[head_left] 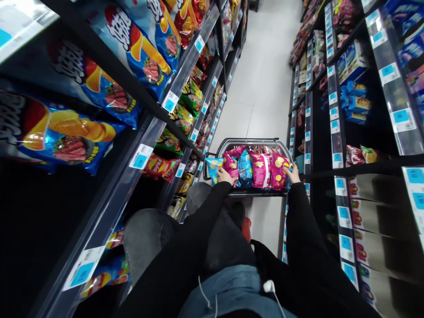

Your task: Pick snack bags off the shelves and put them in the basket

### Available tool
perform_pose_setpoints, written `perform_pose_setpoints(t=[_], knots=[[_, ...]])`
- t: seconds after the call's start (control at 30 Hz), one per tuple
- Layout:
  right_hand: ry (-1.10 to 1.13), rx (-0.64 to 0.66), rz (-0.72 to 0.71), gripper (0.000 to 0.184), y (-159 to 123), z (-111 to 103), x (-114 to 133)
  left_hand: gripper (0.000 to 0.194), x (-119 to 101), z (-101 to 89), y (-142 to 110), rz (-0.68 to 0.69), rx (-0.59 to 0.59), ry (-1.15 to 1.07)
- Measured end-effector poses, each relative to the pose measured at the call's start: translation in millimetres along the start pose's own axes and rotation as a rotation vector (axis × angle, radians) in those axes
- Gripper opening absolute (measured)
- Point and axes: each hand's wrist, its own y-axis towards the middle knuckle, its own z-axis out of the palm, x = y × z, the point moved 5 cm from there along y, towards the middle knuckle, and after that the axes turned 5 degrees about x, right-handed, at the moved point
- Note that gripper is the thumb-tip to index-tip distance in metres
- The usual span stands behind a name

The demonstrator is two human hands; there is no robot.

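A dark shopping basket [256,193] holds a row of snack bags and sits between the shelves, ahead of my knees. My left hand [226,177] is at its left end, fingers curled over a magenta snack bag [232,166] beside a light blue snack bag [213,164]. At the right end, my right hand [293,174] pinches the edge of another magenta snack bag [278,171]. Between the hands stand a blue snack bag [245,168] and a pink-and-white snack bag [261,169]. Some fingertips are hidden among the bags.
Close on the left, shelves carry large blue chip bags [81,141] and a red chip bag [161,167]. The right shelves hold blue packs [356,102] and boxes [374,216]. A pale tiled floor [261,66] runs ahead. Something red [246,229] is below the basket.
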Motion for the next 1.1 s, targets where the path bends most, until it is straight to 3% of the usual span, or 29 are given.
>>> perform_pose_setpoints(t=[0.1,0.2,0.37,0.5,0.63,0.7,0.77,0.83,1.0,1.1], knots=[[-0.201,-0.064,0.039,0.092,-11,21,14,0.106,-2,6.7,2,0.017,-0.004,-0.015],[-0.299,-0.142,0.110,0.096,-21,32,20,0.099,4,-1.4,9,0.050,0.031,-0.085],[-0.242,-0.244,0.112,0.082,-22,12,17,0.089,31,-38.6,30,0.150,0.162,-0.251],[-0.307,-0.201,0.095,0.077,-18,9,19,0.080,29,-40.5,37,0.306,0.314,-0.371],[-0.423,-0.166,0.115,0.084,-19,23,22,0.083,10,-15.1,27,0.315,0.235,-0.228],[-0.441,-0.196,0.099,0.083,-21,25,23,0.086,4,-5.5,18,0.291,0.115,-0.163],[-0.457,-0.223,0.070,0.081,-22,23,24,0.082,-2,-1.8,7,0.324,-0.048,0.023],[-0.479,-0.246,0.033,0.077,-23,21,27,0.075,-6,3.7,0,0.409,-0.125,0.284],[-0.560,-0.142,0.034,0.073,-22,30,30,0.083,4,28.9,4,0.519,0.088,0.634],[-0.605,-0.128,0.053,0.076,-21,38,29,0.085,11,36.0,8,0.561,0.088,0.700]])
